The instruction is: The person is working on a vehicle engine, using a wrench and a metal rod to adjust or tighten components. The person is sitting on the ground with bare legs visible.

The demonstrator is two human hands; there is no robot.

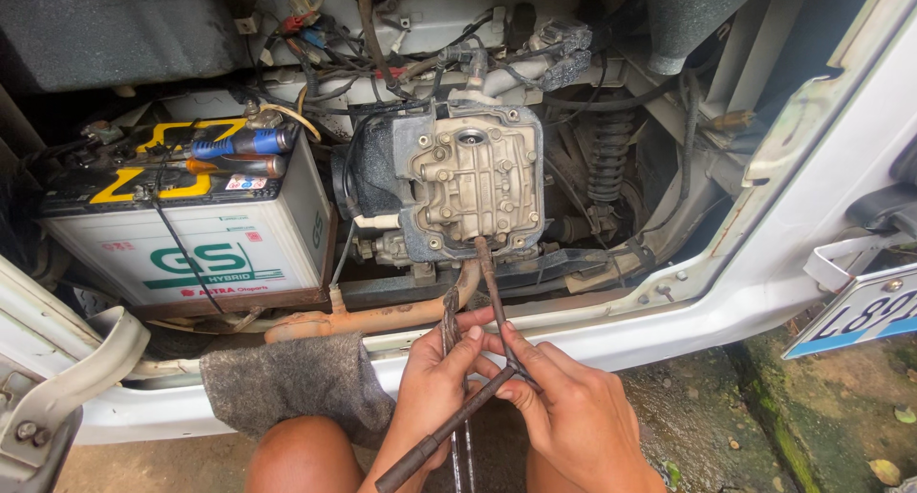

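Note:
My right hand (564, 407) grips a dark T-shaped socket wrench (492, 292). Its long shaft reaches up to the bottom edge of a tan metal cover plate (473, 178) on the engine unit. The wrench's cross handle (439, 436) slants down to the left across both hands. My left hand (435, 383) pinches a thin twisted metal rod (451, 326) and rests against the wrench near the T joint. My bare knee (301, 455) shows at the bottom.
A white car battery (191, 254) sits at the left with screwdrivers (239, 144) lying on top. A grey rag (287, 378) hangs over the white body edge. A rusty pipe (382, 316) runs below the engine. Wires, hoses and a coil spring (608, 154) crowd the bay.

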